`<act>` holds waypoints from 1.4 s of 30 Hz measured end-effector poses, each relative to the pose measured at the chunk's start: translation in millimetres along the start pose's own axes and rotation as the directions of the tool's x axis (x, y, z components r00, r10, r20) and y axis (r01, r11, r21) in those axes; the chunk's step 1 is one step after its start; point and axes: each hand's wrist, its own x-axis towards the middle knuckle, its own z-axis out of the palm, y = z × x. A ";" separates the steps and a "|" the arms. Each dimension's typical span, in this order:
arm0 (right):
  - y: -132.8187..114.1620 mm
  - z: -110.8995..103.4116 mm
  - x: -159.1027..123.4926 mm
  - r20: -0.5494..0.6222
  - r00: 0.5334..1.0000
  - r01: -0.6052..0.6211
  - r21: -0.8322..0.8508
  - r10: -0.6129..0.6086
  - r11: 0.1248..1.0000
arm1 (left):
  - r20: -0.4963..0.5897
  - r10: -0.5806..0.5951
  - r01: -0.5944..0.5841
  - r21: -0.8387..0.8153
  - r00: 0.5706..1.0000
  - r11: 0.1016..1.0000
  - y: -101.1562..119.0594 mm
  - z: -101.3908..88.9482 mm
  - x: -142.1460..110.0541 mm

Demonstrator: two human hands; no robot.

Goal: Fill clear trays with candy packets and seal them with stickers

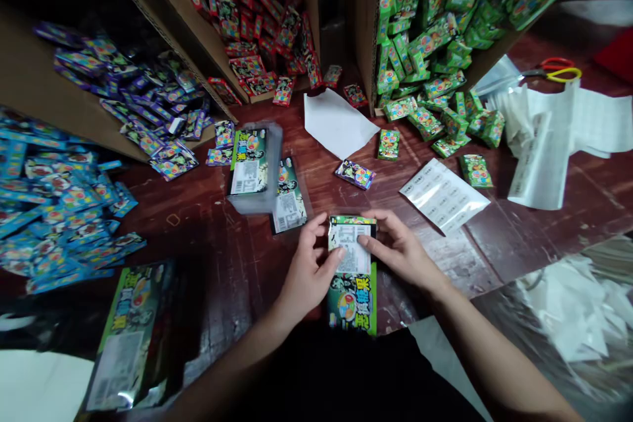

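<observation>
Between both hands, close to my body, is a green and black printed candy bag (352, 297) with a white label on its upper part. My left hand (311, 267) grips its left edge, thumb on the front. From the right, my right hand (398, 247) pinches it near the top, thumb pressed on the label. A green strip shows at the bag's upper end; whether something is inside I cannot tell. Just beyond lie a purple candy box (355, 174), a green candy box (388, 144) and a stack of similar bags (250, 171) in clear plastic.
Cardboard cartons (363, 26) at the back spill red boxes (247, 69), purple boxes (148, 102) and green boxes (440, 86). Blue boxes (64, 204) pile up at left. A sticker sheet (442, 196), label strips (539, 158) and scissors (561, 71) lie right. More printed bags (131, 336) sit lower left.
</observation>
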 end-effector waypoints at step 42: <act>-2.4 -16.4 -16.4 -0.225 0.963 0.095 -0.229 -0.147 0.969 | 0.197 -0.116 0.110 0.041 0.974 0.993 30.2 -13.8 54.6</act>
